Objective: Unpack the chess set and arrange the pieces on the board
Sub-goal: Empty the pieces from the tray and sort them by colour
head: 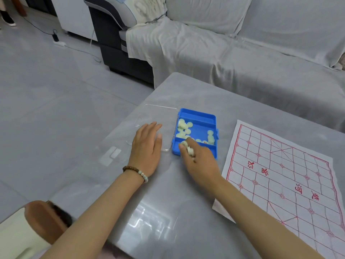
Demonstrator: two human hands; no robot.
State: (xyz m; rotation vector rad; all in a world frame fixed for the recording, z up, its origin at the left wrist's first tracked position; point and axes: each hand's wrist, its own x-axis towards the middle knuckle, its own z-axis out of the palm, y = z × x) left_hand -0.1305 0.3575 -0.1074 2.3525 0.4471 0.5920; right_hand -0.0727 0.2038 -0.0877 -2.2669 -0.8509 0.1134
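Pale chess pieces [183,128] are left loose in the blue box [197,114] on the grey table [186,90]. A few, the count blurred, are gripped in the right hand [201,161], its fingers curled, at the box's near edge. The left hand [147,146] is laid flat, fingers straight, on the clear lid [158,113] alongside. The paper board [289,174] is spread to the right.

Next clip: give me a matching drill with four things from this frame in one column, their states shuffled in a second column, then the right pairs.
Column one:
1. left hand
2. right hand
3. blue box
4. paper board

Column two:
A. printed with a red grid, nothing on it
B. rests flat on the clear lid
C. open, with loose pale pieces inside
D. grips a few pieces at the box's near edge

Pairs: 1-B, 2-D, 3-C, 4-A
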